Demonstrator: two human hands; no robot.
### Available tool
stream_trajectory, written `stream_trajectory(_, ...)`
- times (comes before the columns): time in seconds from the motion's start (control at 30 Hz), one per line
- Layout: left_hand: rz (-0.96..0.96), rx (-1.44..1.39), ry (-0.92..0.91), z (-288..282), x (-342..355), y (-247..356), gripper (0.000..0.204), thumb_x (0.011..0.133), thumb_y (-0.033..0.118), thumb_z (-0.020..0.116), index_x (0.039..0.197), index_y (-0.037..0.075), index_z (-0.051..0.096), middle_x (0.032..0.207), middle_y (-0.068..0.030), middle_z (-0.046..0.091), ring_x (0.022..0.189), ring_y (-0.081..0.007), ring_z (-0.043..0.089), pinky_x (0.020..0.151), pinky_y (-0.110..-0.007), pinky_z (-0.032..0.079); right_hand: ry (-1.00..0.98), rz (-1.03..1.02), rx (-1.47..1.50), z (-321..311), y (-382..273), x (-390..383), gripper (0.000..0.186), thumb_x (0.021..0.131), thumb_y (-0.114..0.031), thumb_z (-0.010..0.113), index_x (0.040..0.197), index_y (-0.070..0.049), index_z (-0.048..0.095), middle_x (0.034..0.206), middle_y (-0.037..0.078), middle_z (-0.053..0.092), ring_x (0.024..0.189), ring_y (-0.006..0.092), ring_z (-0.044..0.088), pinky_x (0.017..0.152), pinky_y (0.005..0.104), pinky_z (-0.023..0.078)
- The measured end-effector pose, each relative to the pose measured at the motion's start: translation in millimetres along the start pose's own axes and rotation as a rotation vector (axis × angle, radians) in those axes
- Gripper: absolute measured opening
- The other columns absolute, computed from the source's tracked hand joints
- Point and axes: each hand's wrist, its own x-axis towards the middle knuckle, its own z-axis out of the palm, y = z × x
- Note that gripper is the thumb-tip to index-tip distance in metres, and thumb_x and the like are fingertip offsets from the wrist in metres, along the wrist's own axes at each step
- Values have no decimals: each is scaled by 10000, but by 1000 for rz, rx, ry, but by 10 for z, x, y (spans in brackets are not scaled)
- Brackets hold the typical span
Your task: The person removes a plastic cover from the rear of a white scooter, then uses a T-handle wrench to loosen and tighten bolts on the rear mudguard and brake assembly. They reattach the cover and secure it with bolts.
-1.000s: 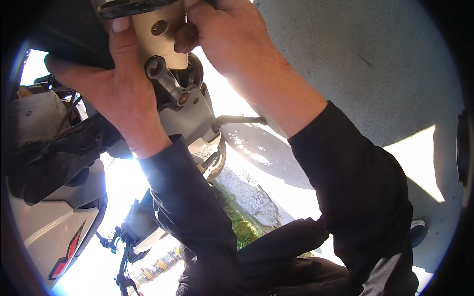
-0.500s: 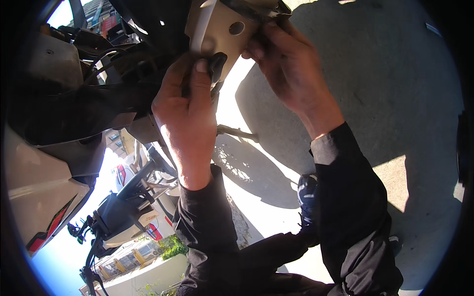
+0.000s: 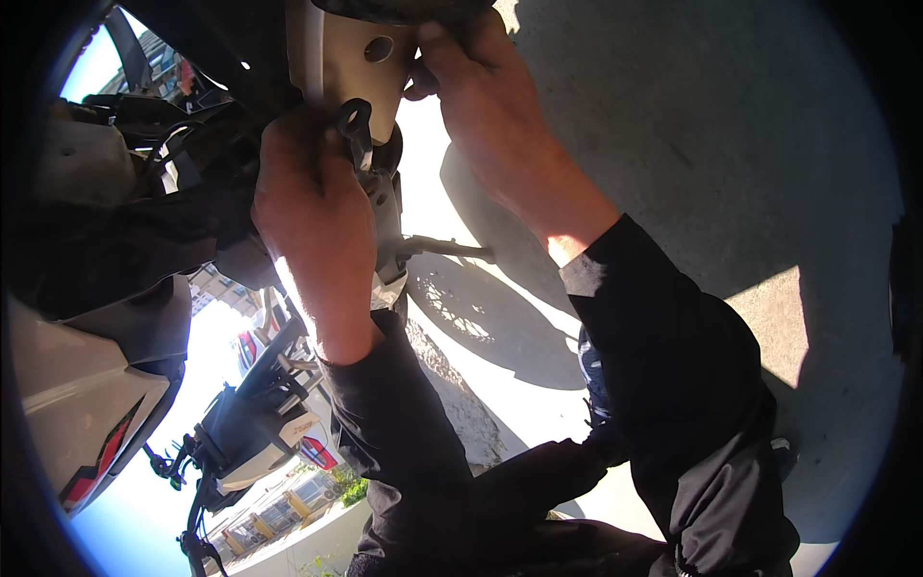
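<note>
A light beige panel with a round hole hangs at the top, on the body of a two-wheeler. My right hand is closed at the panel's right edge, thumb and fingers pinching it under a black part along the top. Below the panel my left hand is closed, its fingertips in shadow at a small black piece with a ring-shaped end. How the fingers wrap round that piece is partly hidden.
A beige fairing with a red mark curves in at the left. Dark frame parts and cables lie above it. Another two-wheeler stands beyond. A metal lever sticks out below my hands. Concrete ground is at the right, partly sunlit.
Both hands and the panel now appear farther left and slightly higher in view. The ring-shaped end of the black piece shows more clearly beside my left thumb. Both hands remain closed.
</note>
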Motion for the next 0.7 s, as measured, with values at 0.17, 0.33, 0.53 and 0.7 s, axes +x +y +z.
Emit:
stream_trajectory(0.17,-109,-294,-65,-59,82,136,341,995,88,607,1335,99,575,1079,-144,758,1001,-218,748,867,-317,550,-7,164,199,8,-49,-15,223,1072,-143,466,1262,-26,447,1017,94,627,820,124,606,701,309,524)
stream_trajectory(0.33,-81,-240,-37,-78,112,89,300,966,55,643,1263,67,601,1031,-124,770,943,-215,764,828,-311,570,15,171,319,84,-65,-38,231,1063,-122,513,1264,-7,528,1097,96,666,918,159,660,819,327,562)
stream_trajectory(0.53,17,-198,25,-36,57,64,328,956,-5,649,1277,49,609,1104,-84,736,972,-138,723,850,-270,542,-73,225,340,46,-55,82,242,1060,-119,479,1280,-20,500,1055,87,652,834,168,657,800,346,571)
stream_trajectory(0.7,-43,-244,91,-35,3,87,316,934,-19,654,1242,43,617,1066,-73,729,965,-138,723,844,-276,544,-46,233,359,148,-145,-5,204,1062,-115,487,1242,-21,497,1005,92,663,819,159,651,767,328,553)
